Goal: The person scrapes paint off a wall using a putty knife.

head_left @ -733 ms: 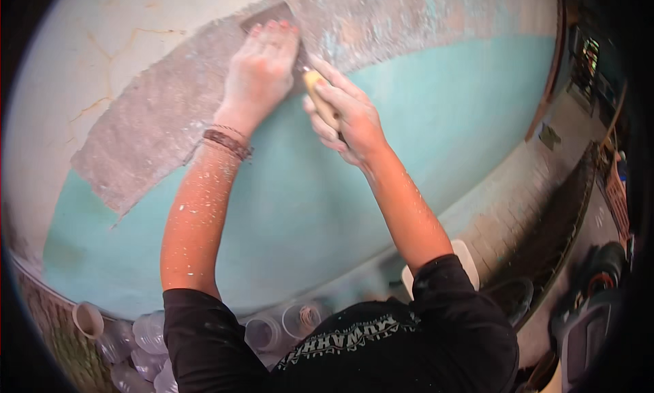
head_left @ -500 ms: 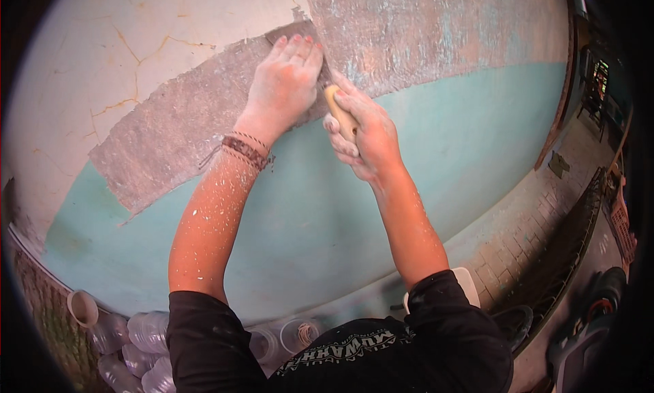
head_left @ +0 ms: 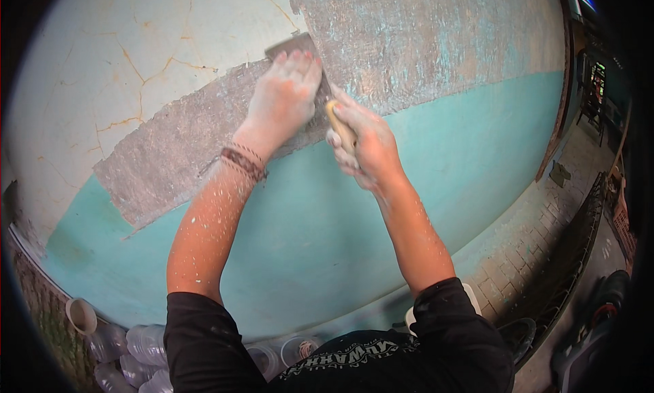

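A scraper (head_left: 293, 45) with a wide grey metal blade lies against the wall (head_left: 402, 38), at the boundary of rough stripped plaster and cracked pale paint. My right hand (head_left: 368, 137) is wrapped round its light wooden handle (head_left: 344, 128). Pressed onto the blade is my left hand (head_left: 285, 93), fingers outstretched and close together, their tips near the blade's edge. Both hands are dusted white. A stripped grey-brown band (head_left: 170, 144) runs down to the left of the blade. Turquoise paint (head_left: 313, 222) covers the lower wall.
Several clear plastic bottles (head_left: 146, 345) lie at the lower left beside a round pale container (head_left: 82, 316). A clear tub (head_left: 300, 349) and a white object (head_left: 472, 299) show near my body. Brick paving (head_left: 507, 263) stretches along the right, with dark clutter beyond.
The scraper and both hands sit slightly lower in the picture, and the view has shifted a little. More of the blade now overlaps the pale paint. My grip is unchanged.
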